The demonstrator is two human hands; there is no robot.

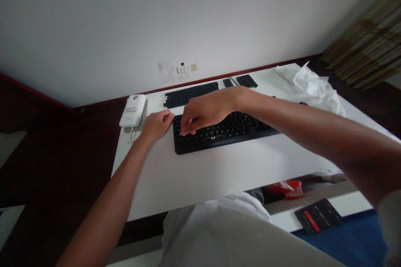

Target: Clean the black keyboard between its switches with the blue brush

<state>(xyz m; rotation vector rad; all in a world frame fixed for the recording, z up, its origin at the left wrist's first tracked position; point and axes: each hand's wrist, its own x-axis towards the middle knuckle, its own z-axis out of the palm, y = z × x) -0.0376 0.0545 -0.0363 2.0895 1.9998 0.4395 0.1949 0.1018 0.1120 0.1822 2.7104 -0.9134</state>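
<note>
A black keyboard (pixel 232 129) lies on the white table, and small pale spots show among its dark key positions. Over its left part, my right hand (pixel 203 110) bends down with thumb and fingers pinched together. A tiny whitish bit shows at those fingertips, too small to name. My left hand (pixel 158 125) rests curled on the table at the keyboard's upper left corner, its thumb side close to or touching the edge. Whatever its fingers may hold is hidden. Behind the keyboard lies a black sheet of keys (pixel 192 92), partly covered by my right hand.
Two smaller black key pieces, a narrow one (pixel 228 82) and a wider one (pixel 247 81), lie by the wall. A white box-shaped device (pixel 134 110) with a cable stands at left. Crumpled white plastic (pixel 316 87) lies at right. Below is a dark box (pixel 318 216).
</note>
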